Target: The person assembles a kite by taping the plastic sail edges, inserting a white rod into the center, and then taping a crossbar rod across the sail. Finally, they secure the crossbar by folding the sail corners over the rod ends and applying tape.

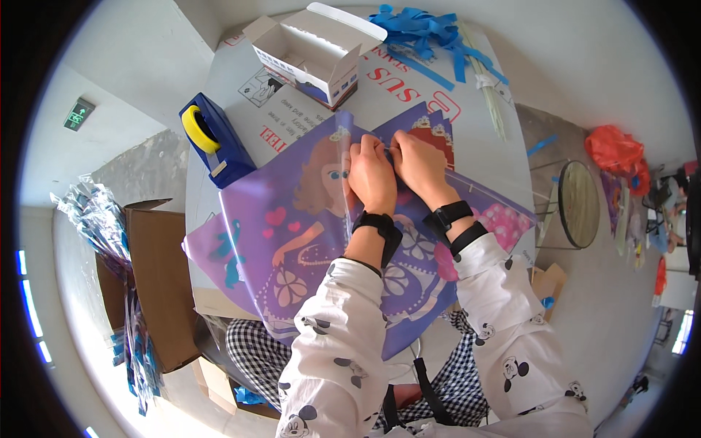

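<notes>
My left hand (370,177) and right hand (416,164) pinch the top edge of a purple cartoon kite (314,233) spread across the table (511,157). A blue tape dispenser (215,139) sits at the table's left edge, an open cardboard box (314,51) near its far edge.

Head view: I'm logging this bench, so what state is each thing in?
Purple kite: spread flat on the table, partly under a clear film.
Left hand: pinching at the kite's top edge.
Right hand: pinching beside the left, touching it.
White box: open, lid flap up.
Tape dispenser: upright, yellow roll loaded.
Blue strips: loose pile.
Brown carton: open, on the floor beside the table.
</notes>
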The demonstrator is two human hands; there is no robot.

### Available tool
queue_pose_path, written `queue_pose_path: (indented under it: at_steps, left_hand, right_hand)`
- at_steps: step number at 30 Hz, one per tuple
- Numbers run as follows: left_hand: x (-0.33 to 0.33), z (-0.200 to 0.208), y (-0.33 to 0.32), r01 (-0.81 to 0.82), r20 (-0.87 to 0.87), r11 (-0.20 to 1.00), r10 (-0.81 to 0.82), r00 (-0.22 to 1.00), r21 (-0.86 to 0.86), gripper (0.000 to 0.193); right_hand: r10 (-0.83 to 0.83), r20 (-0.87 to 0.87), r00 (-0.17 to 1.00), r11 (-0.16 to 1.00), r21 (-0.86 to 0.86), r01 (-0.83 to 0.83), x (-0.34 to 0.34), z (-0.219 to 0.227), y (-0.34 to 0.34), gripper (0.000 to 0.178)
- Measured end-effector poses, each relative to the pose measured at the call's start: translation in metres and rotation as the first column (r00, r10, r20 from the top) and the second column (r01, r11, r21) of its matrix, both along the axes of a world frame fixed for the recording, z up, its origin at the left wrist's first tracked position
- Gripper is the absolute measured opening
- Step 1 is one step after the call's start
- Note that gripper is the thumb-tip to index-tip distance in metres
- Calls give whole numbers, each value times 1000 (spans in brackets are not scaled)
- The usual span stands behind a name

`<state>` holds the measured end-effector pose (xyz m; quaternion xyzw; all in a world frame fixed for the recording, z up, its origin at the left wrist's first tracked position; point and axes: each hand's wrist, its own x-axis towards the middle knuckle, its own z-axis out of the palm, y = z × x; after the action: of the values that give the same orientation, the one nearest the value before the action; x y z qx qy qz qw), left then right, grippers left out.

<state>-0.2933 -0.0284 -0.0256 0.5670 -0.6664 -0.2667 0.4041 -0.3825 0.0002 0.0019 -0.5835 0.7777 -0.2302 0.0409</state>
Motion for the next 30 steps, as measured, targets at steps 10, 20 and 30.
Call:
queue_pose_path:
  at_steps: [10,20,30]
  left_hand:
    - [5,2,1,40,28,998,-39,999,-56,3]
    - [8,-2,-2,68,31,993,-65,997,-94,1]
    - [9,3,-5,63,-83,997,-58,995,53,3]
  right_hand:
    - [-23,-62,998,999,-36,21,6,-2,2,9]
    - [-48,-105,993,993,-110,36,11,-4,3,6]
    - [-95,115,989,988,131,79,1,4,-1,9]
